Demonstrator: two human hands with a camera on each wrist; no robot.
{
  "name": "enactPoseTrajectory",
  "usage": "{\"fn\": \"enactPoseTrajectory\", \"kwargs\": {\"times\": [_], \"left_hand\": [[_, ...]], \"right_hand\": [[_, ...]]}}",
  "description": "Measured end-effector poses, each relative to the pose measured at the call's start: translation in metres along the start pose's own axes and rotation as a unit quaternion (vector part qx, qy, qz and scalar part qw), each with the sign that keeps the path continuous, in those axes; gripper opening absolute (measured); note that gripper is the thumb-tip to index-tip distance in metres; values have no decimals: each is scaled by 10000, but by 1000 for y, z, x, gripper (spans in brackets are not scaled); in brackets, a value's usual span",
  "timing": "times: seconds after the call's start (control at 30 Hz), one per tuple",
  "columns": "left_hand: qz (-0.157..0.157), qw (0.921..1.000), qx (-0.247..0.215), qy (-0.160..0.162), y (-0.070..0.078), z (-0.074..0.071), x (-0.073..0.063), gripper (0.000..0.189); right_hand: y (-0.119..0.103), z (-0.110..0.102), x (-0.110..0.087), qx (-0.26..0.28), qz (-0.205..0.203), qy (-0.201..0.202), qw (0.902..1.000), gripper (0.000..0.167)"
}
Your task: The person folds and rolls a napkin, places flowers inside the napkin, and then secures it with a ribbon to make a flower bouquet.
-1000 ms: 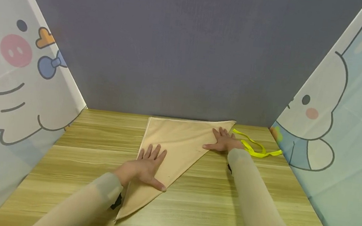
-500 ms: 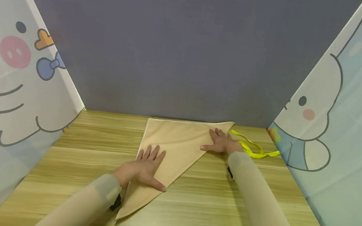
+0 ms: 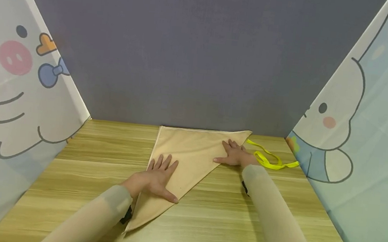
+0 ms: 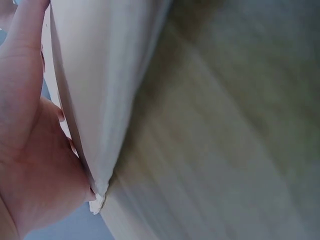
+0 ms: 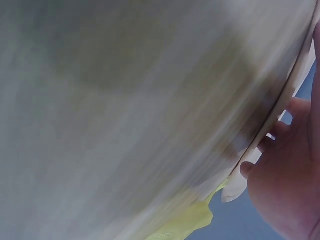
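Spreading across the cloth, the left hand lies flat with its fingers fanned, its thumb tip at the slanting edge, and the right hand lies on it too, fingers also apart, near the far right corner. The cloth rests on the table in a triangle, its top edge along the foot of the back wall and its lowest corner pointing towards the person. From the head alone can its whole outline be seen; the left wrist view gives instead a low look along it, where one edge bulges in a soft roll above the wood, and the palm stands beside it. The right wrist view shows the edge side-on, thin, with the fingers at it and the yellow strap near the corner, whereas the left wrist view shows only cloth, hand, wood and a strip of grey. From the head, the strap loops on the table beside the right wrist; whether it joins the cloth cannot be told. Counted: two hands, two pale sleeves, one cloth, one table, one back wall and two printed side panels
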State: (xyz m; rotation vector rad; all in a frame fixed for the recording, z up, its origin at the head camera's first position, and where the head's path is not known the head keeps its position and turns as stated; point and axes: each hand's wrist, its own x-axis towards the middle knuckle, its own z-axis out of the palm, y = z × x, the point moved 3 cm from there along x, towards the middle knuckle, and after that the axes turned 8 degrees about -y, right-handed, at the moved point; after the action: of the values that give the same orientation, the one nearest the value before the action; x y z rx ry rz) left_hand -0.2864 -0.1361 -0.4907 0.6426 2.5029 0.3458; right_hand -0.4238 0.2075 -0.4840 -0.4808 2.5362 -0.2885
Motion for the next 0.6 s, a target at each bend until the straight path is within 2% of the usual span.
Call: {"fn": "enactPoseTrajectory", "kwargs": {"times": [0.13, 0.47, 0.6], "left_hand": [[-44, 10000, 24, -29, 1, 0, 0, 149], [-147, 9998, 70, -118, 0, 0, 0, 151], [-126, 9999, 63, -94, 0, 1, 0, 151]], "right_hand": [[8, 2, 7, 22, 90, 34, 10000, 129], [-1, -2, -6, -81, 268, 133, 9995, 115], [-3, -1, -6, -137, 253, 105, 9995, 116]]}}
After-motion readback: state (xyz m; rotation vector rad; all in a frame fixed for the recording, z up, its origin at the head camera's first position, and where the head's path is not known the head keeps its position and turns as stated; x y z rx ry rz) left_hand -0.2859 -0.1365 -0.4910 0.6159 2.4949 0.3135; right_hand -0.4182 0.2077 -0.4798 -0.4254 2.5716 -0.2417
